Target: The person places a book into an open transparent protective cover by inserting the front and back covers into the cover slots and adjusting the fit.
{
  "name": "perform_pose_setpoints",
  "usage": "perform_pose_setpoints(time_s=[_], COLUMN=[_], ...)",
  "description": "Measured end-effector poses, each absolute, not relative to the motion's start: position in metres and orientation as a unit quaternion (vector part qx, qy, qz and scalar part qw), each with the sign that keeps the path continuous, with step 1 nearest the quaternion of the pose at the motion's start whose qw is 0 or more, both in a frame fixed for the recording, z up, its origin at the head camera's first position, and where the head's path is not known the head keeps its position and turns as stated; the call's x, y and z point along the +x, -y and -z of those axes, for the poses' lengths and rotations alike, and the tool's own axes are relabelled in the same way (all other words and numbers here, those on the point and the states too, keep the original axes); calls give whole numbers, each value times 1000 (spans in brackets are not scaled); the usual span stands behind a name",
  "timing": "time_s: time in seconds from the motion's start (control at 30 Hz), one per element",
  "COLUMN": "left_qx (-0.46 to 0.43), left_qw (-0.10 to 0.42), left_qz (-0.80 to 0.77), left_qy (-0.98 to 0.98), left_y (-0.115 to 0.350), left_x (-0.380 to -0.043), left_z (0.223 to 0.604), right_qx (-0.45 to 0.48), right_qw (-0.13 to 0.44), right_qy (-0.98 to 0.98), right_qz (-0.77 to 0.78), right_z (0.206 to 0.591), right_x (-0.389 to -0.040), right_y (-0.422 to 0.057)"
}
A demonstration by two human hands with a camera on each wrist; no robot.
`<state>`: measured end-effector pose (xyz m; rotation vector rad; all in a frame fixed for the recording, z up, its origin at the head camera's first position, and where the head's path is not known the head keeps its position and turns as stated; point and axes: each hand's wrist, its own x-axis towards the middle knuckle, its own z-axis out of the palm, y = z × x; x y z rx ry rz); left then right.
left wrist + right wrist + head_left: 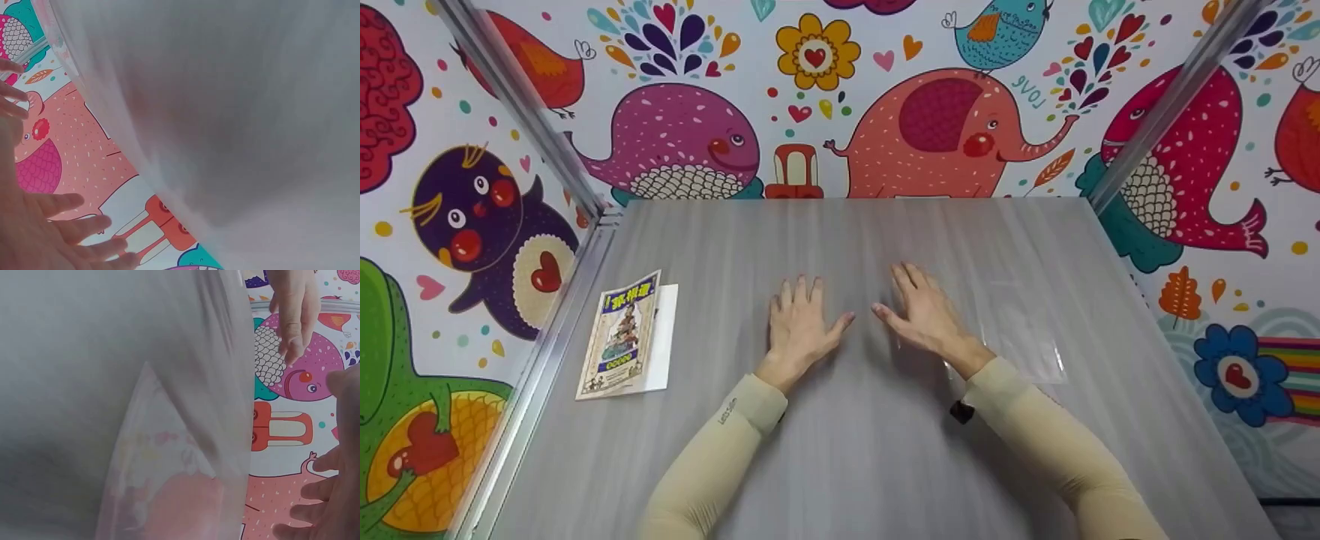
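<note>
My left hand (801, 324) is over the middle of the grey table, its fingers straight and pointing away and its thumb spread to the right. Nothing is in it. Opposite, my right hand (928, 313) also has extended fingers, angled toward the left hand, and holds nothing. A gap separates the two thumbs. Beside and partly beneath the right wrist lies a clear plastic sheet or sleeve (1021, 341), its glossy edges catching light. One pointed corner of this plastic (163, 455) shows in the right wrist view. Whether either palm touches the table cannot be told.
At the table's left side lies a printed colour leaflet (619, 334) over a white card (666, 337). Metal rails (529, 382) border the left edge. Upright posts stand at the back corners, before a cartoon-patterned wall (810, 105).
</note>
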<state>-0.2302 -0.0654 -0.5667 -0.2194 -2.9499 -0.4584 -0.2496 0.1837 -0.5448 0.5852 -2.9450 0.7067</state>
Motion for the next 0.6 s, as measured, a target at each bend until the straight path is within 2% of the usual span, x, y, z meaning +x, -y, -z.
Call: perform_pose_setpoints(time_s=[0.17, 0.6], left_qx=[-81, -94], left_qw=[87, 97], left_qz=[146, 144], left_qy=[982, 980], left_y=[70, 77], left_x=[-230, -230], left_z=[564, 564], right_qx=[194, 229], right_qw=[27, 77], right_qy=[955, 945], right_qz=[-224, -219], right_z=[541, 538], right_x=[-252, -257], right_y=[-178, -171])
